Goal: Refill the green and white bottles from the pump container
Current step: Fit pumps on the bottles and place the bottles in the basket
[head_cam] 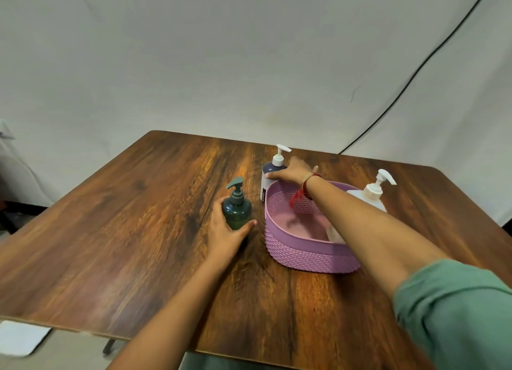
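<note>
Head view: my left hand (224,236) wraps the green bottle (237,210), steadying it upright. My right hand (293,173) reaches across the pink basket (304,253) and clasps the white bottle (273,168) at its shoulder, probably to draw it closer. The pump container (371,195) stands just right of that wrist.

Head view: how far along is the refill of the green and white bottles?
Early. Done: both bottles stand outside the pink basket. In hand: the left hand grips the green bottle, the right hand the white bottle. Left: both pump caps are still on, and the pump container stands untouched, so all refilling remains.
</note>
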